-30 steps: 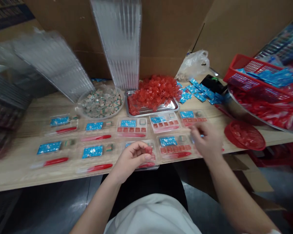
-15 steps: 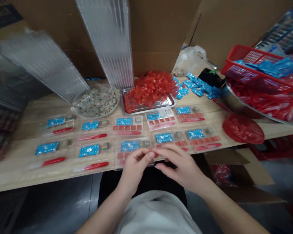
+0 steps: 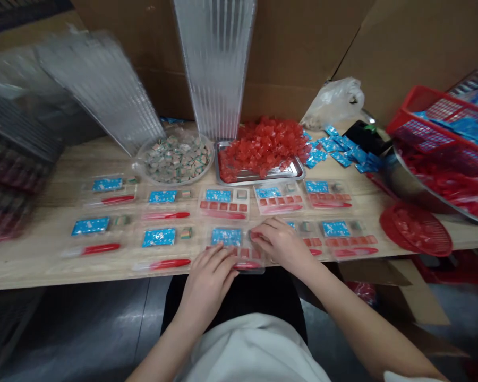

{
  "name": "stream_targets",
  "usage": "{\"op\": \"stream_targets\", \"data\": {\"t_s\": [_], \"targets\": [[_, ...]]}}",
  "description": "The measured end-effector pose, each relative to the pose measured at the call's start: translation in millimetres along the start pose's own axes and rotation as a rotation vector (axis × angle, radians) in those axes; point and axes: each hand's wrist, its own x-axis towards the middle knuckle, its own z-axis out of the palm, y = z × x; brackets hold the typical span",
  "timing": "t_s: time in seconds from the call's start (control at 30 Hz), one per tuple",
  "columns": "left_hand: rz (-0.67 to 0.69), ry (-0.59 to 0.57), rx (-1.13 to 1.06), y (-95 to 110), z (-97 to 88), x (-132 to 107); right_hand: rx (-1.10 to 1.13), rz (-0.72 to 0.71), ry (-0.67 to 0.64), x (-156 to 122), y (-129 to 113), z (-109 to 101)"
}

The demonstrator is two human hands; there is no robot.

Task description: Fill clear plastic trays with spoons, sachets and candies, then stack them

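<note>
Left hand's grip: left hand [image 3: 213,270] palm down, fingers half bent over a clear tray [image 3: 258,271]; whether anything is pinched beneath it can't be made out. Right hand [image 3: 282,241] curls inward at the tray's right side, fingertips drawn together; any small piece between them can't be confirmed.

Tray sits on the counter [image 3: 27,268], between the two grips and partly under both. Its row of red squares [image 3: 245,253] runs left to right, starting under the left fingers and reaching out toward the right hand's side. Left grip is nearer the row, overlapping its left end; right grip lies just beyond and to the far side of its right end. Red pen [image 3: 247,265] lies along the same line, nearer the body, just right of the left fingertips. Blue packet [image 3: 226,237] lies just ahead of the left grip.

Heap of red pieces [image 3: 269,143] is well ahead of both grips, on a metal tray [image 3: 287,174].

Hidden: left squares and the pen's left end, under the left hand; much of the neighbouring tray [image 3: 317,233], behind the right hand. Steel bowl [image 3: 422,187] cut off at far right; stacked packs [image 3: 14,185] at far left blurred.
</note>
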Motion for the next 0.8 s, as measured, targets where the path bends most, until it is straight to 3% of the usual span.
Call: {"op": "stream_targets", "data": {"t_s": [0.13, 0.2, 0.27, 0.37, 0.43, 0.53, 0.6, 0.67, 0.73, 0.8], "targets": [[0.008, 0.042, 0.011, -1, 1.1, 1, 0.072, -0.007, -0.100, 15, 20, -16], [0.017, 0.055, 0.006, -1, 0.6, 1, 0.090, 0.093, -0.008, 38, 42, -26], [0.027, 0.072, 0.008, -1, 0.3, 2, -0.026, 0.262, 0.128, 70, 67, -31], [0.023, 0.083, 0.018, 0, 0.6, 2, -0.226, 0.348, 0.106, 116, 94, -27], [0.013, 0.084, 0.009, 0, 0.8, 2, -0.258, 0.338, 0.079, 133, 99, -22], [-0.004, 0.133, -0.090, 0, -1.9, 1, -0.219, 0.336, 0.091, 128, 86, -25], [-0.081, 0.195, -0.257, 2, -6.6, 5, 0.072, 0.343, -0.007, 109, 65, -35], [-0.261, 0.233, -0.544, 4, -12.8, 14, 0.591, 0.352, -0.304, 86, 40, -44], [-0.458, 0.186, -0.933, 9, -18.5, 26, 1.017, 0.406, -0.593, 65, 15, -46], [-0.600, 0.081, -1.315, 13, -22.0, 37, 1.264, 0.501, -0.667, 49, -2, -41]]}}
